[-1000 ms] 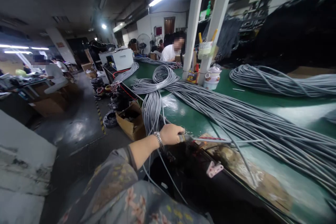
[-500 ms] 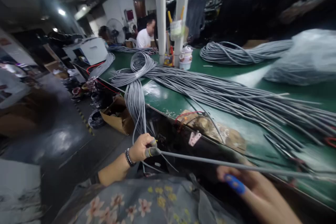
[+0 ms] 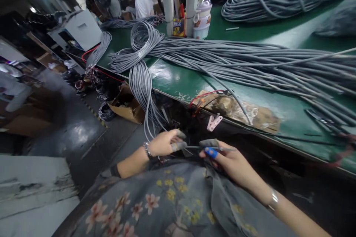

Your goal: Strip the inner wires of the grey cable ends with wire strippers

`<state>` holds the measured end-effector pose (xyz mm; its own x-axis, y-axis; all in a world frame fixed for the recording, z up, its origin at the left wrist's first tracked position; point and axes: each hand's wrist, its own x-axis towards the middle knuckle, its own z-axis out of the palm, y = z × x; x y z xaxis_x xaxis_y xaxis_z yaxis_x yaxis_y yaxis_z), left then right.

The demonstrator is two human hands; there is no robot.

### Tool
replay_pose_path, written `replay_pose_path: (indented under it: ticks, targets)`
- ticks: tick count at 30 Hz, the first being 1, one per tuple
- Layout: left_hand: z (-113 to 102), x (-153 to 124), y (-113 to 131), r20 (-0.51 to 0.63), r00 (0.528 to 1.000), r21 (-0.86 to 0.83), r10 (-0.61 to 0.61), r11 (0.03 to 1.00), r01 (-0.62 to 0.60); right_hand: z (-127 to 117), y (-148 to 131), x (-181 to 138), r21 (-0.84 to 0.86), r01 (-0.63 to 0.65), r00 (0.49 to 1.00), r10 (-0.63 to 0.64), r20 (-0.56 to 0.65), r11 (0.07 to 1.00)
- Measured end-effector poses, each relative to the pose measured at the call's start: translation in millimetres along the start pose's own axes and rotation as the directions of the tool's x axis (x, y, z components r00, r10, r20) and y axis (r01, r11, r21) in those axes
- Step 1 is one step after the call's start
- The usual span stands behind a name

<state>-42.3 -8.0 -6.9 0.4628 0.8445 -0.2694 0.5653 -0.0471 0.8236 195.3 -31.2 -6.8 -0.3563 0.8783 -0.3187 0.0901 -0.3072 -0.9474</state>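
Note:
My left hand point(image 3: 167, 143), with grey finger covers and a beaded bracelet, is closed on a grey cable point(image 3: 194, 147) just above my lap. Close by on the right, my right hand point(image 3: 222, 155) pinches the same cable near its end; a blue wrap covers the thumb and a grey cover the forefinger. Only a short length of cable shows between the hands. Beyond my left hand, a looped hank of grey cable point(image 3: 141, 81) hangs over the table edge. A long bundle of grey cables point(image 3: 222, 57) lies across the green table point(image 3: 164, 77).
A pink clip point(image 3: 214, 122) and a taped piece of cardboard point(image 3: 261, 118) sit at the table's edge. Dark-handled pliers point(image 3: 324, 118) lie to the right. A coil point(image 3: 250, 5) rests farther back, near a cup point(image 3: 202, 20) and posts. An open carton point(image 3: 126, 105) stands below; a person point(image 3: 144, 2) sits beyond.
My right hand has come left and inward along the cable, close to my left hand. My left hand has shifted slightly right. The view has tilted down.

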Motion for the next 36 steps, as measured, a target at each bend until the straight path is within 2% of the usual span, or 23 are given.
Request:
replay_pose_path:
  ticks: [2, 4, 6, 8, 9, 11, 15, 17, 18, 20, 22, 24, 26, 27, 28, 29, 30, 31, 32, 33, 35, 36]
  targets:
    - [27, 11, 10, 0.041, 0.998, -0.263, 0.049, 0.964, -0.037, 6, 3, 8, 0.013, -0.048, 0.995, 0.047, 0.083, 0.999]
    - [46, 19, 13, 0.063, 0.998, -0.387, 0.01, 0.922, 0.015, 6, 7, 10, 0.019, -0.082, 0.99, 0.079, 0.114, 0.996]
    - [55, 22, 12, 0.022, 0.999, -0.423, -0.027, 0.906, 0.034, -1, 10, 6, -0.013, -0.049, 0.998, 0.05, 0.049, 0.999]
    - [54, 21, 9, -0.048, 0.998, -0.39, -0.027, 0.921, 0.006, -12, 13, -1, -0.151, 0.067, 0.992, -0.082, -0.096, 0.986]
    - [52, 21, 8, -0.071, 0.997, -0.354, -0.02, 0.935, -0.006, -19, 14, -4, -0.255, 0.129, 0.97, -0.175, -0.167, 0.958]
    - [47, 19, 9, -0.07, 0.997, -0.254, -0.018, 0.967, -0.001, -31, 15, -11, -0.487, 0.197, 0.912, -0.341, -0.227, 0.851]
    - [39, 17, 18, -0.078, 0.997, 0.041, -0.026, 0.999, 0.029, -43, 11, -20, -0.845, 0.195, 0.839, -0.53, -0.119, 0.498]
    - [38, 17, 22, -0.094, 0.996, 0.176, 0.006, 0.984, 0.011, -42, 7, -21, -0.923, 0.19, 0.792, -0.608, -0.057, 0.335]
    - [38, 18, 24, -0.098, 0.995, 0.211, 0.034, 0.977, -0.013, -40, 5, -22, -0.941, 0.186, 0.768, -0.639, -0.04, 0.282]
    - [37, 19, 27, -0.085, 0.991, 0.212, 0.099, 0.974, -0.079, -37, 1, -21, -0.954, 0.176, 0.744, -0.668, -0.033, 0.243]
    - [36, 19, 29, -0.054, 0.989, 0.165, 0.139, 0.978, -0.128, -35, -3, -20, -0.936, 0.174, 0.767, -0.638, -0.066, 0.307]
    - [35, 19, 31, -0.02, 0.991, 0.148, 0.131, 0.981, -0.127, -33, -5, -18, -0.852, 0.192, 0.836, -0.536, -0.117, 0.486]
    - [35, 19, 32, -0.005, 0.995, 0.161, 0.096, 0.983, -0.094, -32, -4, -16, -0.629, 0.183, 0.912, -0.369, -0.177, 0.755]
    - [35, 19, 32, -0.006, 0.996, 0.16, 0.084, 0.984, -0.082, -30, -1, -15, -0.451, 0.15, 0.938, -0.271, -0.215, 0.88]
    - [35, 19, 31, -0.012, 0.997, 0.152, 0.079, 0.986, -0.076, -28, 2, -14, -0.244, 0.104, 0.954, -0.166, -0.249, 0.964]
    - [35, 20, 30, -0.021, 0.997, 0.135, 0.077, 0.988, -0.074, -26, 7, -13, -0.041, 0.052, 0.961, -0.061, -0.27, 0.998]
    - [36, 20, 28, -0.031, 0.997, 0.115, 0.073, 0.991, -0.069, -24, 11, -13, 0.122, 0.0, 0.964, 0.032, -0.265, 0.992]
    - [36, 21, 26, -0.043, 0.997, 0.096, 0.063, 0.994, -0.058, -22, 16, -14, 0.221, -0.051, 0.967, 0.103, -0.234, 0.974]
    - [36, 21, 25, -0.05, 0.997, 0.082, 0.05, 0.996, -0.046, -21, 19, -16, 0.243, -0.094, 0.972, 0.142, -0.186, 0.966]
    - [36, 22, 24, -0.053, 0.998, 0.071, 0.037, 0.997, -0.034, -21, 22, -17, 0.186, -0.117, 0.98, 0.143, -0.136, 0.976]
    - [36, 22, 22, -0.054, 0.998, 0.055, 0.029, 0.998, -0.026, -24, 22, -21, -0.1, -0.053, 0.994, 0.044, -0.096, 0.994]
    - [36, 22, 21, -0.053, 0.998, 0.048, 0.031, 0.998, -0.028, -27, 21, -23, -0.289, 0.025, 0.993, -0.057, -0.103, 0.957]
